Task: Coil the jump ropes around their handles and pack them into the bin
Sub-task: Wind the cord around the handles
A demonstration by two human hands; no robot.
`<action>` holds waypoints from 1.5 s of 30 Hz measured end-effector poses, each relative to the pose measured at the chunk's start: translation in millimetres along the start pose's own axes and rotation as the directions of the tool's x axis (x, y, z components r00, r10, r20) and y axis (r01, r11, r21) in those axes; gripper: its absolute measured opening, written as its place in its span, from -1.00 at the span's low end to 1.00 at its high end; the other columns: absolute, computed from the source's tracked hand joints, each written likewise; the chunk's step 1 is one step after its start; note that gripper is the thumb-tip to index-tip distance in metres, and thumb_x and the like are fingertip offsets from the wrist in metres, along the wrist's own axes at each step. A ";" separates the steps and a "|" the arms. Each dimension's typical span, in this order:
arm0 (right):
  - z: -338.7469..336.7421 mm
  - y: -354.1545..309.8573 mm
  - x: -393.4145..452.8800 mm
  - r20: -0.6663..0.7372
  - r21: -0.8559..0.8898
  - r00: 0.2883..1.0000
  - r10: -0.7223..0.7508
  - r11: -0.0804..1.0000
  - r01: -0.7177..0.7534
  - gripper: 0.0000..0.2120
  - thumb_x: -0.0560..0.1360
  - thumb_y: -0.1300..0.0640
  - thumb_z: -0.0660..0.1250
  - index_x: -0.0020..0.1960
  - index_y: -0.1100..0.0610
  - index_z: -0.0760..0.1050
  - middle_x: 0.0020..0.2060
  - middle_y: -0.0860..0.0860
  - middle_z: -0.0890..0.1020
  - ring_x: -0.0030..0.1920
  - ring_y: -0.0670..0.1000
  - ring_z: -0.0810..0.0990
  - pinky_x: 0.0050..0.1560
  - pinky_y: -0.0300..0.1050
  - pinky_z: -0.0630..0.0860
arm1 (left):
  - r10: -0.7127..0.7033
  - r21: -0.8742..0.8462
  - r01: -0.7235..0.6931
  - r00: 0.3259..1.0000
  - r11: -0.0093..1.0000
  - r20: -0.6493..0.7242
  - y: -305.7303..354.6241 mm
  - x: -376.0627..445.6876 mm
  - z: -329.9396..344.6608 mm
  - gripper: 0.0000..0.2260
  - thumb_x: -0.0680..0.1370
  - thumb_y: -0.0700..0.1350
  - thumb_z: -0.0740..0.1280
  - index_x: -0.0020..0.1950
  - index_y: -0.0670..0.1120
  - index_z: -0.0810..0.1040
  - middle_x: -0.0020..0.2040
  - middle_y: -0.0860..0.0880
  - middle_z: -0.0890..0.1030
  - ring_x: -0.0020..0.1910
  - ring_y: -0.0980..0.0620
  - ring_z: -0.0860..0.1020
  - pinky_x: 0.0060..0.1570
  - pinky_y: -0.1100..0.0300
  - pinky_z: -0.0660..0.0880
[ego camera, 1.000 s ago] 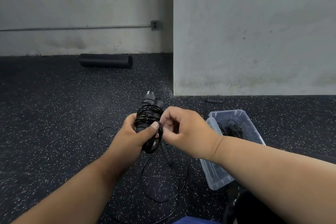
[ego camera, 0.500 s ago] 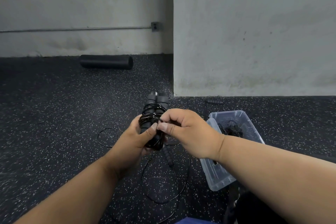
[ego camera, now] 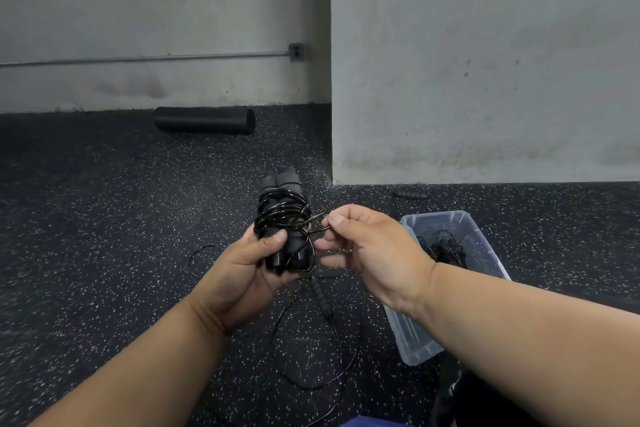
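Note:
My left hand (ego camera: 249,270) grips a pair of black jump-rope handles (ego camera: 280,191) held side by side, with black cord coiled around their middle. My right hand (ego camera: 367,253) pinches a small loop of that cord (ego camera: 317,220) just right of the coil. A clear plastic bin (ego camera: 415,347) sits on the floor at my right, partly behind my right forearm, with a coiled black rope (ego camera: 446,246) inside. Another black jump rope (ego camera: 322,295) lies loose on the floor below my hands, its cord looping toward me.
A black foam roller (ego camera: 204,120) lies by the far wall. A small dark handle-like object (ego camera: 412,193) lies at the foot of the concrete pillar (ego camera: 485,62). The floor is speckled black rubber. A dark bag (ego camera: 485,402) shows at the lower right.
My right hand has drawn away to the right from the bundle, pulling a small loop of cord out. The handles stay upright in my left hand.

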State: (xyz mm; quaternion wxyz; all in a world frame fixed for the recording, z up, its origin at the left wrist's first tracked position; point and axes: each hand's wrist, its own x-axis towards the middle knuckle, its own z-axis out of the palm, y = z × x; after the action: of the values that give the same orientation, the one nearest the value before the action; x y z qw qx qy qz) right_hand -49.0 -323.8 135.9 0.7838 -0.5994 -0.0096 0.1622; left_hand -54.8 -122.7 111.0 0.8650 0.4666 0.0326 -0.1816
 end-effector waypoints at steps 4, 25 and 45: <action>-0.9 -0.2 2.9 -0.009 -0.034 0.999 0.046 0.998 -0.046 -0.75 0.70 0.17 0.27 -0.11 0.09 0.60 -0.22 0.02 0.56 -0.16 -0.05 0.66 -0.18 -0.05 0.62 | 0.068 -0.029 -0.069 0.997 0.997 -0.026 10.6 -2.9 3.6 -0.61 0.54 -0.31 0.26 0.37 -0.16 0.51 0.20 -0.23 0.69 0.07 -0.19 0.71 -0.06 -0.11 0.70; -6.3 -3.1 -3.3 0.291 -0.529 0.952 -0.090 0.814 0.238 -0.91 0.61 0.09 0.45 -0.08 0.02 0.61 -0.23 -0.03 0.61 -0.22 -0.05 0.53 -0.13 -0.08 0.53 | -0.014 0.013 0.016 0.989 1.000 -0.145 -11.6 -2.6 17.1 -0.48 0.60 0.00 0.36 0.51 -0.20 0.44 0.38 -0.37 0.56 0.25 -0.31 0.58 0.10 -0.21 0.61; 3.2 -1.9 -1.9 0.048 -0.290 0.993 0.110 0.953 -0.091 -0.73 0.63 -0.06 0.38 -0.11 0.10 0.49 -0.31 -0.01 0.65 -0.31 -0.05 0.60 -0.28 -0.10 0.49 | 0.228 0.289 -0.175 0.960 0.941 -0.164 -20.0 -9.4 21.0 -0.54 0.56 0.09 0.42 0.39 -0.07 0.48 0.21 -0.34 0.65 0.19 -0.37 0.65 0.21 -0.36 0.58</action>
State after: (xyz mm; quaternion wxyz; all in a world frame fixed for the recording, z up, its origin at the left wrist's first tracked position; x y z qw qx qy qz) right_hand -51.0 -321.7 138.9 0.6785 -0.7011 -0.0274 0.2177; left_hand -72.8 -147.2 109.1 0.7994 0.5973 0.0441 -0.0477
